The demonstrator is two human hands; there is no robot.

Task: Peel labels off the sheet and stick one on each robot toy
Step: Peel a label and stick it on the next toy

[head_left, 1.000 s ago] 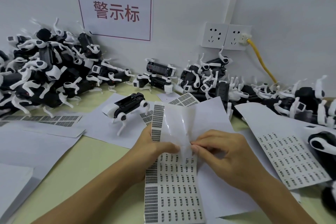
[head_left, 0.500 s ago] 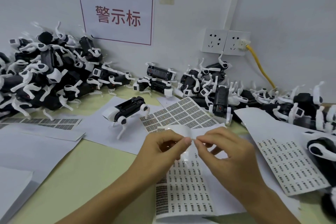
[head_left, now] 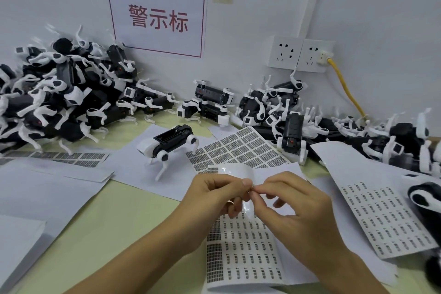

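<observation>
Left hand (head_left: 216,194) and right hand (head_left: 293,207) pinch the curled top edge of the label sheet (head_left: 243,243) at the table's (head_left: 114,217) near edge. One robot toy (head_left: 170,144) stands beyond; heaps line the wall edge.
</observation>
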